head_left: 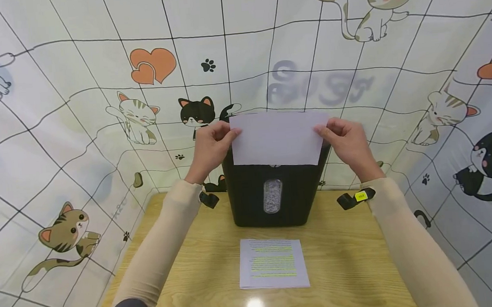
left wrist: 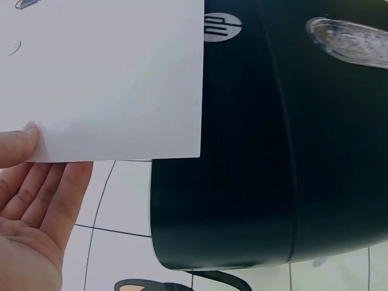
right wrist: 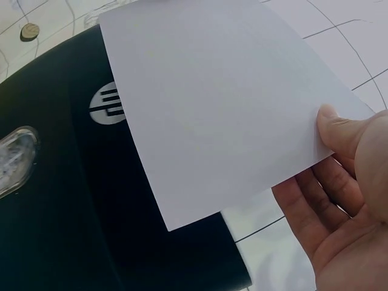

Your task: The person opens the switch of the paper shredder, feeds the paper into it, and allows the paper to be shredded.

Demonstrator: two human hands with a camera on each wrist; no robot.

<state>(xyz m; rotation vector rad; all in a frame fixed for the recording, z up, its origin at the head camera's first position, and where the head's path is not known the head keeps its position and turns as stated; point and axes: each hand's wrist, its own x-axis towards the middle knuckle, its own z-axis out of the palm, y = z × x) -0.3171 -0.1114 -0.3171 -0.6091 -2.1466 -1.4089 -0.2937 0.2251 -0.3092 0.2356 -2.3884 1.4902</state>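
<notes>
A blank-looking white sheet of paper [head_left: 277, 139] is held up in front of the upper part of a black paper shredder [head_left: 249, 196]. My left hand [head_left: 214, 146] pinches its left edge between thumb and fingers; my right hand [head_left: 346, 140] does the same at the right edge. In the left wrist view the thumb of the left hand [left wrist: 36, 206] lies on the face of the sheet [left wrist: 121, 91], fingers behind. The right wrist view has the right hand [right wrist: 339, 182] gripping likewise. The shredder's top is hidden behind the paper.
On the wooden table [head_left: 345, 261], a stack of printed sheets with yellow highlighting [head_left: 273, 264] lies in front of the shredder. Paper shreds show through the shredder's oval window [head_left: 273, 196]. A cat-patterned white cloth [head_left: 95, 112] surrounds the table at the back and sides.
</notes>
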